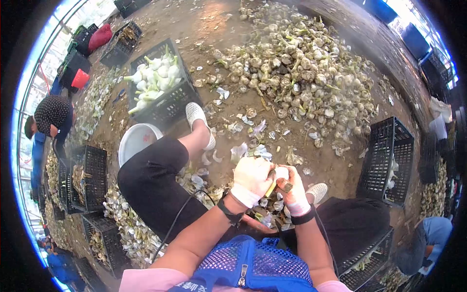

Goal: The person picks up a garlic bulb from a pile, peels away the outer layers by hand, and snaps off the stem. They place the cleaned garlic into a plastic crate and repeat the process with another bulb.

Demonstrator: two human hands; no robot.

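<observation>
In front of my knees, both gloved hands meet around a garlic bulb point(281, 172). My left hand point(252, 178) is closed, its fingers pressed against the bulb's side near a yellow-green stem. My right hand point(295, 193) wraps the other side, with a brown, root-like end showing by the thumb. Fingers cover much of the bulb, and I cannot make out any tool. Loose papery garlic skins point(262, 214) lie below the hands. Beyond them, a large heap of unpeeled garlic point(301, 68) spreads over the dirt floor.
A black crate point(160, 109) of cleaned white garlic stands ahead left, beside a white bucket point(138, 141). Another black crate point(386, 163) sits at right. More crates point(90, 177) line the left. One person point(51, 114) bends at left, another point(430, 238) at right.
</observation>
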